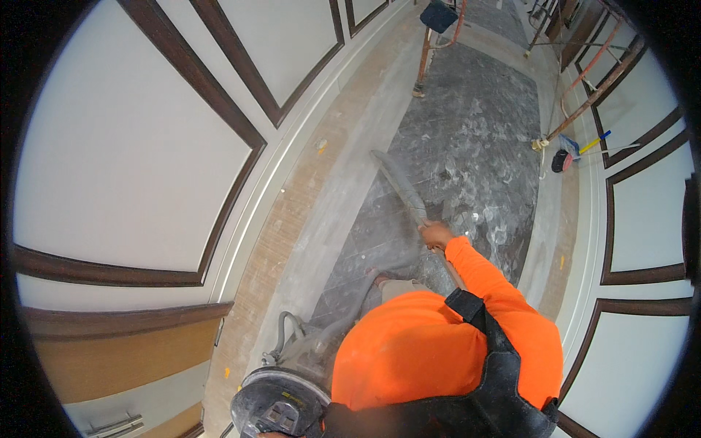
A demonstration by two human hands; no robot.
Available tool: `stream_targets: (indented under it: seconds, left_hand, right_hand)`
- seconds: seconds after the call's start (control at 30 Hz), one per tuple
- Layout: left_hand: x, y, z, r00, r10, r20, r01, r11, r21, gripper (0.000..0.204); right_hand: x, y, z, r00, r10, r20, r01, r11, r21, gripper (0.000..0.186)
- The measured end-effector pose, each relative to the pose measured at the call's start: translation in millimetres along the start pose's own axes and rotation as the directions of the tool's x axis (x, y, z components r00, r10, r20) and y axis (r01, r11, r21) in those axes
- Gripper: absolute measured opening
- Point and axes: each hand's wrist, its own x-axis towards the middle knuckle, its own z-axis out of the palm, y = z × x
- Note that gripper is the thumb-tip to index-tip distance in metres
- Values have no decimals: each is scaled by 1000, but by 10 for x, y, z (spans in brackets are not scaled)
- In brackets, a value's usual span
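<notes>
My right hand (436, 235) is wrapped round a long grey vacuum wand (404, 186). The wand slants ahead and left, its far end low over the dusty dark floor covering (482, 131). Behind the hand, the tube runs back beside my orange-clad body. At the lower left stands a vacuum cleaner (281, 401) with a round dark top and a grey hose (281, 332) looping from it. What looks like a sliver of my left hand (273, 435) shows at the bottom edge, against the vacuum's top; its fingers are hidden.
White panelled walls with dark brown trim (219, 241) line both sides. Ahead are a rusty scaffold frame (424, 62) with a dark bucket (439, 16), and another scaffold (595, 95) at the right. Near its foot lie a brush (561, 160) and a yellow-handled tool (593, 143). A wooden cabinet (124, 358) stands lower left.
</notes>
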Motion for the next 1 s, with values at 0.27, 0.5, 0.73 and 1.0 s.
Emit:
stream_targets:
  seconds: [0.27, 0.5, 0.73, 1.0]
  left_hand:
    - [37, 26, -20, 999, -18, -28, 18, 1000, -8, 33]
    - [103, 66, -87, 996, 87, -25, -86, 996, 18, 36]
    - [84, 105, -191, 985, 171, 4, -171, 984, 43, 39]
    - [88, 155, -265, 988, 156, -7, -155, 987, 41, 43]
  right_hand:
    - [1030, 153, -82, 811, -469, 350, 408, 25, -913, 43]
    - [1294, 384, -71, 882, -418, 216, 321, 200, -926, 50]
    - [170, 50, 131, 991, -121, 61, 131, 973, -190, 48]
    - [726, 259, 106, 946, -305, 109, 316, 796, -516, 44]
